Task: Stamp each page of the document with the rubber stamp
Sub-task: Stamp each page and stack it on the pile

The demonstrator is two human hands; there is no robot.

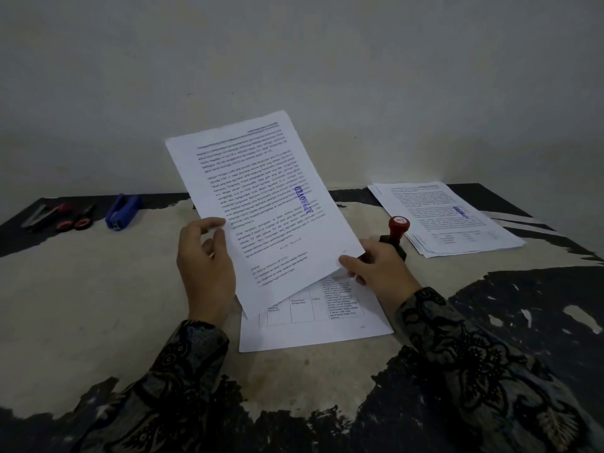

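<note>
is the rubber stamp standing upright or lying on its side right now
Upright. The rubber stamp stands on the table with its red handle on top, beside the right hand; its base is partly hidden.

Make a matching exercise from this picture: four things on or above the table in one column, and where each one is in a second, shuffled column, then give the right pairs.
Things
1. stamped page
2. rubber stamp
3. blue stapler
4. pile of pages

Places
A. far left of the table, beside the scissors
B. lying flat at the far right of the table
C. held up in the air by the left hand and the right hand
D. standing upright on the table, just behind the right hand

Pairs: 1-C, 2-D, 3-A, 4-B
</note>
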